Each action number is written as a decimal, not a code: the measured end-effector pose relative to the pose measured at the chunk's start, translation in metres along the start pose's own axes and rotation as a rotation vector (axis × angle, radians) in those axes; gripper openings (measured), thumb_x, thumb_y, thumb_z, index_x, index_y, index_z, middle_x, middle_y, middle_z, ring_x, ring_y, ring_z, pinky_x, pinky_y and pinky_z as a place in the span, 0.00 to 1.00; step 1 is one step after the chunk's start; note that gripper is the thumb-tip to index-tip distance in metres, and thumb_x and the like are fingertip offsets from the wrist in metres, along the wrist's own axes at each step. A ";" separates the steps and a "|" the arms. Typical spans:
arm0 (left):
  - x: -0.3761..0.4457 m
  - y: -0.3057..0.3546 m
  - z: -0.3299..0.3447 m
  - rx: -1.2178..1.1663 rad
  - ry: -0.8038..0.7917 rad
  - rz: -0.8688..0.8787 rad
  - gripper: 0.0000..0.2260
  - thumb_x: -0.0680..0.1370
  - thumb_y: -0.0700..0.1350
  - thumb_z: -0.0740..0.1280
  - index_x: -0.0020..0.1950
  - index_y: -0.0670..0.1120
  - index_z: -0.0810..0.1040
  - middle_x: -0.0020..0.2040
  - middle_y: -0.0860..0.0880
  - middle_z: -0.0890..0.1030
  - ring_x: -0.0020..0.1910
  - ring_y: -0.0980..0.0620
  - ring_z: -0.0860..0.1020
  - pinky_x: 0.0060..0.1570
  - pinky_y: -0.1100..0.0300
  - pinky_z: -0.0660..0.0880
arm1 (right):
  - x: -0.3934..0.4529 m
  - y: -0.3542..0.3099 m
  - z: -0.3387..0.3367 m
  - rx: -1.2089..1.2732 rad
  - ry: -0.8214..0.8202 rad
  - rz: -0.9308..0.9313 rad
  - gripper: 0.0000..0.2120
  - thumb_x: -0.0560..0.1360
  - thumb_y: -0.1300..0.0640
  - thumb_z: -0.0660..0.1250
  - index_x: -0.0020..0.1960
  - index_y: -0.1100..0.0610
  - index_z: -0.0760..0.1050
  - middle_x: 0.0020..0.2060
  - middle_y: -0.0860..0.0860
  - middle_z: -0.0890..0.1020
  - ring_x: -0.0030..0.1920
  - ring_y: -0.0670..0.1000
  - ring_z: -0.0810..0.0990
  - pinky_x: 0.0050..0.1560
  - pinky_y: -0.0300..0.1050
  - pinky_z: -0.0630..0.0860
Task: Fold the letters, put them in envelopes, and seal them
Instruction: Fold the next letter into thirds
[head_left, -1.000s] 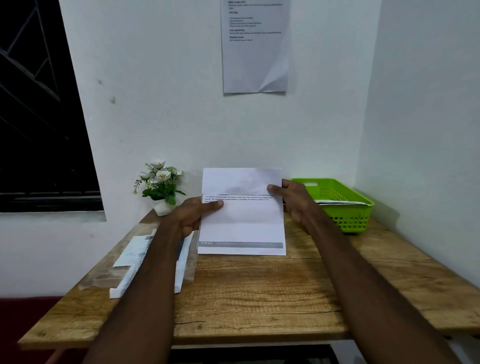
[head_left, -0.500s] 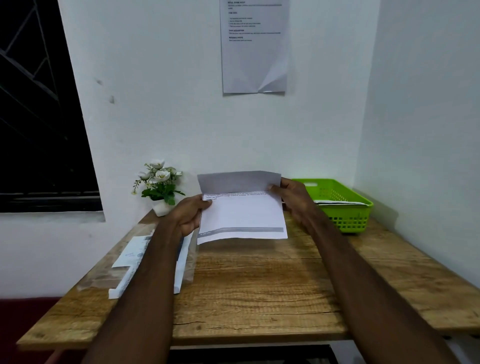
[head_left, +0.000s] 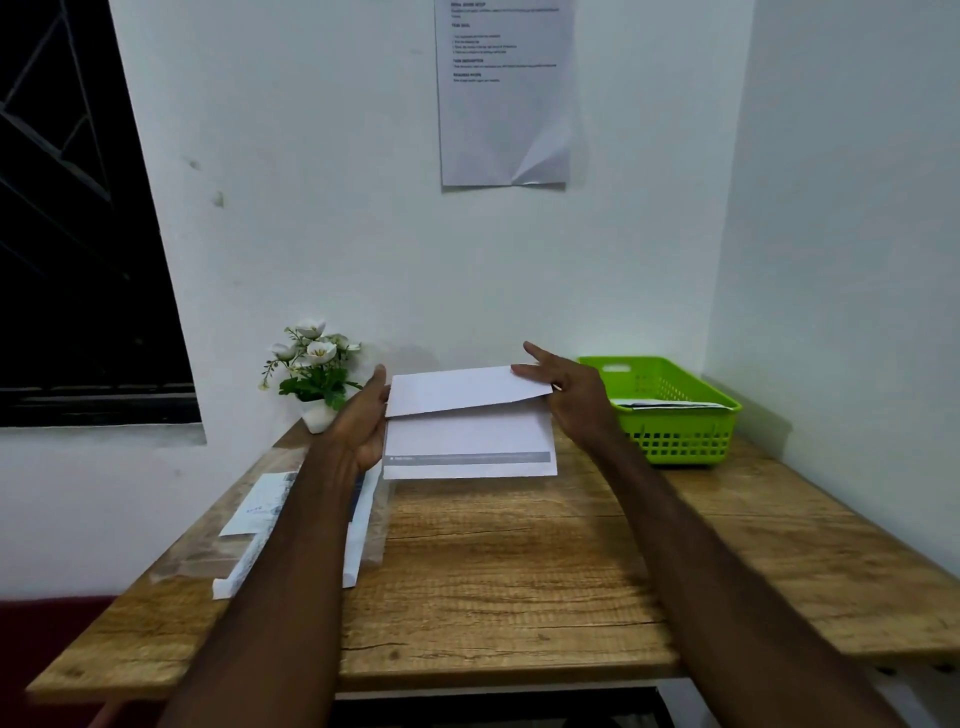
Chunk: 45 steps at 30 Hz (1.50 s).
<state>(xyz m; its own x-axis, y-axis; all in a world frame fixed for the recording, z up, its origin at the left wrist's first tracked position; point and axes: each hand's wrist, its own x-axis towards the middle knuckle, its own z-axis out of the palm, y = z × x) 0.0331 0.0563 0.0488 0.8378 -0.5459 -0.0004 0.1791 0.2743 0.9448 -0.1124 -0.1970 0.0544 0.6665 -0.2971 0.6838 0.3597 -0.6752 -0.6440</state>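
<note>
Clearly the folding step is in hand: the letter (head_left: 467, 423) sits just below the middle of the frame, its lower edge on the wooden surface (head_left: 519, 561) and its top flap bent forward over the lower part but not yet flat. The left hand (head_left: 363, 421) cups the sheet's left edge, fingers curled behind it; the right hand (head_left: 569, 392) pinches the flap's right corner with its other fingers spread. Envelopes (head_left: 291, 525) wait at lower left, and a green basket (head_left: 675, 410) stands at right. Next, I judge, the flap needs squaring to the edges and a firm crease pressed along the fold.
</note>
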 end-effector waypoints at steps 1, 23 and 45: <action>0.000 0.000 0.000 0.010 -0.004 0.003 0.22 0.84 0.60 0.59 0.59 0.43 0.81 0.51 0.41 0.87 0.50 0.44 0.86 0.47 0.51 0.83 | -0.002 -0.001 0.000 -0.043 0.009 -0.028 0.37 0.61 0.77 0.55 0.60 0.54 0.85 0.70 0.44 0.76 0.67 0.40 0.76 0.55 0.32 0.75; -0.009 -0.004 0.010 0.046 -0.010 0.142 0.15 0.82 0.45 0.68 0.67 0.41 0.79 0.60 0.38 0.84 0.53 0.42 0.84 0.46 0.48 0.85 | -0.003 -0.039 0.017 -0.456 0.216 -0.060 0.18 0.77 0.60 0.65 0.61 0.47 0.84 0.58 0.44 0.85 0.64 0.47 0.78 0.59 0.43 0.73; -0.007 -0.009 0.027 0.078 -0.032 0.148 0.18 0.79 0.49 0.72 0.64 0.40 0.81 0.58 0.38 0.84 0.54 0.40 0.84 0.49 0.47 0.83 | 0.027 -0.067 0.051 -0.524 -0.200 0.093 0.12 0.78 0.46 0.67 0.40 0.51 0.82 0.42 0.47 0.85 0.49 0.54 0.81 0.58 0.55 0.73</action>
<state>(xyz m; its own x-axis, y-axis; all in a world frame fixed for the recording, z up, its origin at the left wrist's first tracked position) 0.0112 0.0365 0.0490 0.8352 -0.5290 0.1499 0.0132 0.2918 0.9564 -0.0853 -0.1254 0.0986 0.8089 -0.2722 0.5212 -0.0446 -0.9122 -0.4072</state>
